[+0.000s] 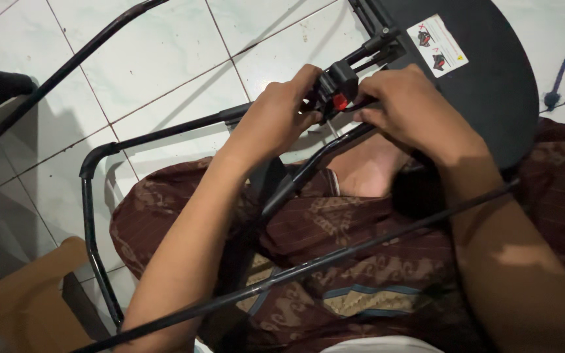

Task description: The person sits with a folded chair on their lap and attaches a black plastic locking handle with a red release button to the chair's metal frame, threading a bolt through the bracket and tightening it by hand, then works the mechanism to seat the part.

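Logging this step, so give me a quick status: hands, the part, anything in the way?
Left hand and right hand both pinch the black clip with a red button. Clip sits on the black metal frame. A thin rod crosses the lap.

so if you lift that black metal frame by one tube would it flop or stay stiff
The black metal frame probably stays stiff: its tubes look rigid with bent corners. Likely light for its size, since the tubes are thin. Being long and sprawling, it may swing awkwardly.
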The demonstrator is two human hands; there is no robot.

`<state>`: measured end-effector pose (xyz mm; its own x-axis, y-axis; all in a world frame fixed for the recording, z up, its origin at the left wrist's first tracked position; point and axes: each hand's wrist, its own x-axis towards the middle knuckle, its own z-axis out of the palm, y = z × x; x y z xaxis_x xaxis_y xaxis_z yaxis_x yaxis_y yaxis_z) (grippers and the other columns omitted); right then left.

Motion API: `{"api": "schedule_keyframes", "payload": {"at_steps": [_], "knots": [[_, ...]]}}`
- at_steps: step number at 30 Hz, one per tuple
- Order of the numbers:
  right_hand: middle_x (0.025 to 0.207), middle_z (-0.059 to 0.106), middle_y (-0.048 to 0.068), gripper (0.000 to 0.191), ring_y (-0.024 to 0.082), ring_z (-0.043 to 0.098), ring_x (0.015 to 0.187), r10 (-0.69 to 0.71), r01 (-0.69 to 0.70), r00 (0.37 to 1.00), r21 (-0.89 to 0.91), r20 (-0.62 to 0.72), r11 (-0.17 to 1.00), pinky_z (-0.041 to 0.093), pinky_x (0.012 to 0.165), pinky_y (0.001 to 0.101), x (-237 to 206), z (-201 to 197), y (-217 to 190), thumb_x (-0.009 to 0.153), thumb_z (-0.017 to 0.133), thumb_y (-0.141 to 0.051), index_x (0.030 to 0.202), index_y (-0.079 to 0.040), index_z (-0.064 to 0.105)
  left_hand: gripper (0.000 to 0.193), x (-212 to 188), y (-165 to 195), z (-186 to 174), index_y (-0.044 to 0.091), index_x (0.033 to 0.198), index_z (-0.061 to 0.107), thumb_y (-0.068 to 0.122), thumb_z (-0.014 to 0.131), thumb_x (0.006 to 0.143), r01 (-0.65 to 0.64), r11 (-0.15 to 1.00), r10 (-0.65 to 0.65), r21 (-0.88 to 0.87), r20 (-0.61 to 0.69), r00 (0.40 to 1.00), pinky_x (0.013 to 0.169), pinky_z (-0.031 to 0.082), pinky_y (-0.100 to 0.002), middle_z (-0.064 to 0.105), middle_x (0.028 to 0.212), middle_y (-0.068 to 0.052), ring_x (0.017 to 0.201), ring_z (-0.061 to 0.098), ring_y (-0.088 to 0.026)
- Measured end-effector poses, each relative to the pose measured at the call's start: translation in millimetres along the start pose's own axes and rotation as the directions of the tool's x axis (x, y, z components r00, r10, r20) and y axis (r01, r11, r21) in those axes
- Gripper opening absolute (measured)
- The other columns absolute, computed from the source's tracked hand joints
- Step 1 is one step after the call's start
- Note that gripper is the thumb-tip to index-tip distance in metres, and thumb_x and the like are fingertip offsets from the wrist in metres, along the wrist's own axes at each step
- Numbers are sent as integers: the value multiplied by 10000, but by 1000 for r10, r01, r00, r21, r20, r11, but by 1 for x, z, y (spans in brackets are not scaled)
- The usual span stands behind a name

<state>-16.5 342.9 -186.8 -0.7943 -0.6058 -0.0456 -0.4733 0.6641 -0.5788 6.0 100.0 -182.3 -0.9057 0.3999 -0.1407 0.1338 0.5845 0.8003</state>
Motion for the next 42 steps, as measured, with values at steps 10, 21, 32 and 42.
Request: {"api": "schedule_keyframes", "payload": {"at_steps": [10,21,32,42], "knots": [[876,694,101,192,323,655,896,29,-28,999,23,-26,999,394,872,444,-1,8,-5,861,803,-209,913,-56,700,491,-7,1,-5,63,1297,504,63,764,881,30,995,-30,-95,2,1000,777,558,-457,742,1077,-221,984,743,-393],[891,696,93,183,310,654,919,38,-39,999,-34,-38,999,387,869,443,-1,13,-5,866,798,-211,923,-69,698,499,-6,-2,-6,69,1318,506,75,760,889,55,995,-53,-79,35,998,821,549,-452,741,1122,-215,1063,729,-381],[912,694,94,181,318,648,930,21,-23,999,-64,-36,998,387,878,437,-3,13,-4,873,792,-211,921,-69,690,473,-12,-3,-4,66,1301,507,77,770,908,-10,999,10,-36,-13,1000,826,538,-458,729,1131,-236,1086,695,-417],[836,674,87,270,303,645,884,62,-64,996,-31,-57,997,377,858,445,-4,13,-10,849,828,-267,929,-68,665,457,-7,4,-3,100,1357,468,85,698,963,-5,994,6,-109,5,1000,765,504,-459,747,1047,-210,967,721,-408]]}}
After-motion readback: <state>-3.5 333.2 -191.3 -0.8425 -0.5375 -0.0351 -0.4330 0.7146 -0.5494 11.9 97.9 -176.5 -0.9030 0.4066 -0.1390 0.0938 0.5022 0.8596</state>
